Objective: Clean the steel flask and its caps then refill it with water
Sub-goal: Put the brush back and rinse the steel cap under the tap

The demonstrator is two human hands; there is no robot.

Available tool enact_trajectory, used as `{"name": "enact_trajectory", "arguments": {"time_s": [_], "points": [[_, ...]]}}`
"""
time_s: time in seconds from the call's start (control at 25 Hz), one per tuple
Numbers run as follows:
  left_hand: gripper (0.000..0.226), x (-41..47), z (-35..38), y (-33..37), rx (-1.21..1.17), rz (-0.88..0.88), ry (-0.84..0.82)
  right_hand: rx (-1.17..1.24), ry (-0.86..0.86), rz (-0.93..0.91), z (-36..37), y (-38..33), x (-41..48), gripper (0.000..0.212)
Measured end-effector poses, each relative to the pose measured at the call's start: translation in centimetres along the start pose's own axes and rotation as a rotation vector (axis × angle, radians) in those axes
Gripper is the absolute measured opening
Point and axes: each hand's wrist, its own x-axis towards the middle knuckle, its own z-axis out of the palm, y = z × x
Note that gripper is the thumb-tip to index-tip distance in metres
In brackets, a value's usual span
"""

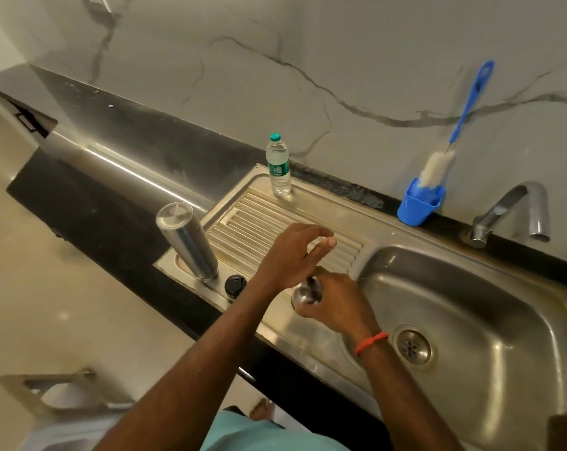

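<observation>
- Right hand (337,307) grips the steel cap (305,292) over the drainboard (249,219).
- Left hand (290,255) hovers just above it, fingers loose.
- Steel flask (187,242) stands at the drainboard's left end, black cap (234,284) just beside it.

flask (187,242) left of inner cap (235,284), bottle (278,166) behind drainboard (269,219)

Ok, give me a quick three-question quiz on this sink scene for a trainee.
1. True or false: the steel flask lies on its side in the sink basin.
2. What does the right hand hold? A spoon, B steel cap, C sponge.
3. Fill in: the bottle brush stands in a ____ holder.
Key: 1 false; 2 B; 3 blue.
</observation>
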Motion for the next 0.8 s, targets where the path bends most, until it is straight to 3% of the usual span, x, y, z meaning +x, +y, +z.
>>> {"name": "enact_trajectory", "arguments": {"time_s": [0.28, 0.6, 0.8], "points": [[0.050, 1.0, -2.6, -4.9, -0.002, 0.001, 0.002, -0.087, -0.043, -0.045, 7.1, -1.8, 3.5, 0.060], [0.034, 2.6, -3.5, -7.4, -0.012, 0.046, -0.051, -0.160, -0.020, -0.016, 10.6, -2.7, 4.8, 0.059], [0.031, 3.5, -2.7, -7.1, -0.024, 0.126, -0.086, -0.137, -0.064, -0.015, 10.3, -2.8, 4.2, 0.076]]}}
